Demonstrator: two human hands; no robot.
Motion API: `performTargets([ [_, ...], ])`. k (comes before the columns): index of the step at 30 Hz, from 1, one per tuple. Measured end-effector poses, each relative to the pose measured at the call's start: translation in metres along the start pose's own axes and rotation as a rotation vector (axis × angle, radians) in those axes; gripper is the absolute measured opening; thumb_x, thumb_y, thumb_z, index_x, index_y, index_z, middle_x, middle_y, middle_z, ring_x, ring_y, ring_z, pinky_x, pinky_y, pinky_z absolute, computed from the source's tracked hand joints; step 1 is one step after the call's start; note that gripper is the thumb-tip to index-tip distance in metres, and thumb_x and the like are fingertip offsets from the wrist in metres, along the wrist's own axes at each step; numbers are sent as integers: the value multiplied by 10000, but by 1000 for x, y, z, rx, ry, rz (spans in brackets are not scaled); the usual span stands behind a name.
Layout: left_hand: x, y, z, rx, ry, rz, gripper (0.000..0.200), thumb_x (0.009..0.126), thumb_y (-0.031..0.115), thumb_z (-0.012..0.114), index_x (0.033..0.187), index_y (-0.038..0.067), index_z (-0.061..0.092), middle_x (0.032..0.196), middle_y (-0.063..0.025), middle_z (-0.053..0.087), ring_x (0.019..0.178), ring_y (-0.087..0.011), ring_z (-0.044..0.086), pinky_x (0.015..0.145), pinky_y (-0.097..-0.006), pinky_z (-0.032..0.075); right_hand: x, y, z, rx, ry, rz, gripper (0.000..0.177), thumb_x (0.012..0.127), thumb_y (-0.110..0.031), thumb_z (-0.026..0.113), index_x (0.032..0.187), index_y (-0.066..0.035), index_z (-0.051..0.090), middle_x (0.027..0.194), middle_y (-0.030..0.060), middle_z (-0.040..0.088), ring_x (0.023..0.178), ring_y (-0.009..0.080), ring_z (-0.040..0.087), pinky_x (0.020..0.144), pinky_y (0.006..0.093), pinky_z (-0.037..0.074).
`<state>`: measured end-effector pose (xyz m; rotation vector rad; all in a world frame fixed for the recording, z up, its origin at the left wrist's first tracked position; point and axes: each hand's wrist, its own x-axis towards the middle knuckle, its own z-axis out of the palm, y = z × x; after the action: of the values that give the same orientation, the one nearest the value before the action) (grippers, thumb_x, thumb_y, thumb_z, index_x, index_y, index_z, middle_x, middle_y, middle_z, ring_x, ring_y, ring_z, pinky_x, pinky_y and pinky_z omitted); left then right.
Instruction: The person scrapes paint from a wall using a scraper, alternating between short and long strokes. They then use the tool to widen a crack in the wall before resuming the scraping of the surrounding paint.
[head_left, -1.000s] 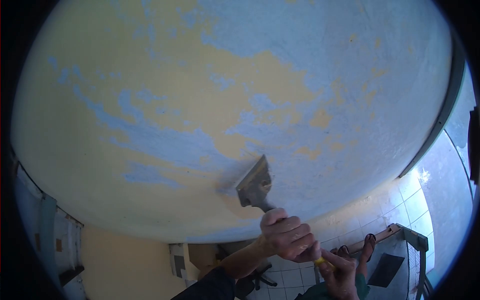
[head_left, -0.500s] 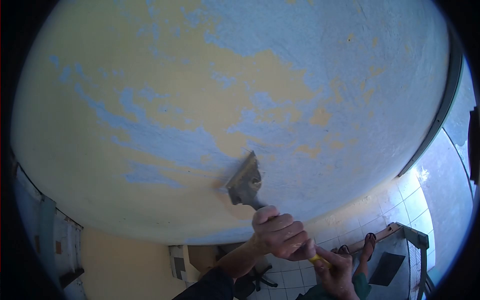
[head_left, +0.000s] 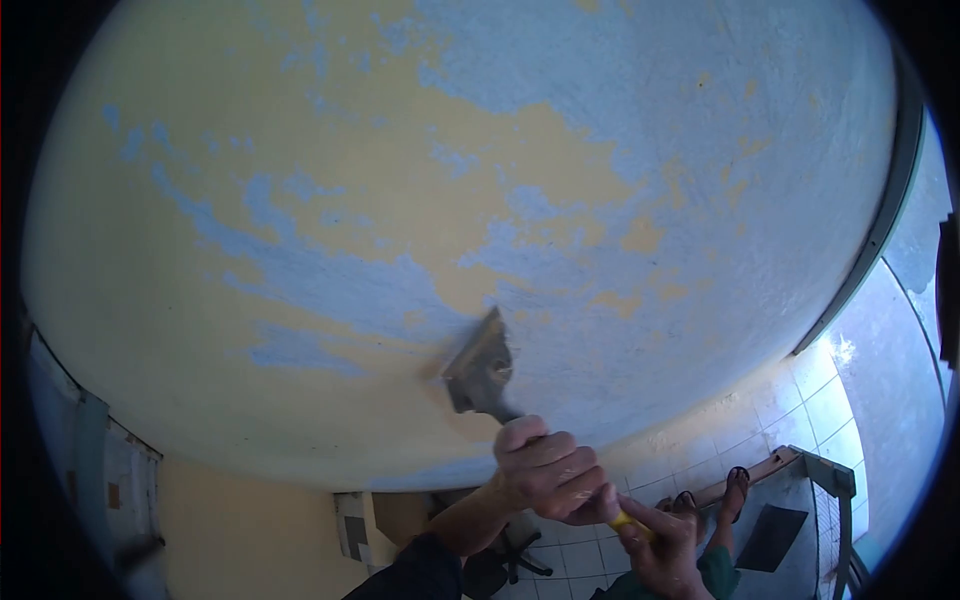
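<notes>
A long-handled scraper (head_left: 483, 370) with a wide, dusty metal blade lies against the wall (head_left: 370, 240), whose yellowish paint is broken by bare bluish-grey patches. My left hand (head_left: 550, 470) is wrapped round the shaft just below the blade head. Lower and to the right, my right hand (head_left: 665, 545) grips the yellow end of the handle. The blade's edge runs slantwise along a border between yellow paint and a bluish patch.
Far below is a tiled floor (head_left: 585, 558) with a black chair base (head_left: 522, 560). Sandalled feet (head_left: 737, 490) stand on a platform with a metal frame (head_left: 832, 475) at lower right. A cardboard box (head_left: 400, 515) is at the bottom. A dark frame edge (head_left: 895, 215) borders the wall's right side.
The scraper blade and both hands have shifted slightly to the left. The grip of both hands on the handle looks the same.
</notes>
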<state>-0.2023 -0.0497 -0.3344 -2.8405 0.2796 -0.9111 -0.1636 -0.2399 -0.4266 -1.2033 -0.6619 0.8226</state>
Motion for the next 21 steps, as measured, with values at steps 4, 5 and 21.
performTargets([
  [4, 5, 0, -20, 66, -112, -50, 311, 786, 267, 528, 508, 201, 405, 519, 61, 412, 496, -89, 406, 680, -304, 297, 3, 7, 2, 27, -107, -76, 382, 998, -244, 592, 1272, 20, 630, 1118, 218, 705, 920, 203, 705, 777, 300, 545],
  [5, 7, -2, -22, 70, -109, -59, 309, 781, 265, 528, 509, 200, 396, 520, 60, 407, 499, -89, 410, 680, -303, 300, 0, 2, 1, 38, -77, -68, 381, 997, -239, 595, 1271, 23, 631, 1114, 218, 706, 905, 196, 703, 766, 297, 544],
  [21, 2, -8, -23, -7, -102, 6, 291, 784, 292, 565, 534, 188, 457, 553, 59, 459, 525, -94, 438, 718, -296, 322, -9, 14, 23, 156, -32, 16, 498, 997, -341, 592, 1300, 54, 596, 927, 101, 676, 759, 114, 566, 672, 264, 478],
])
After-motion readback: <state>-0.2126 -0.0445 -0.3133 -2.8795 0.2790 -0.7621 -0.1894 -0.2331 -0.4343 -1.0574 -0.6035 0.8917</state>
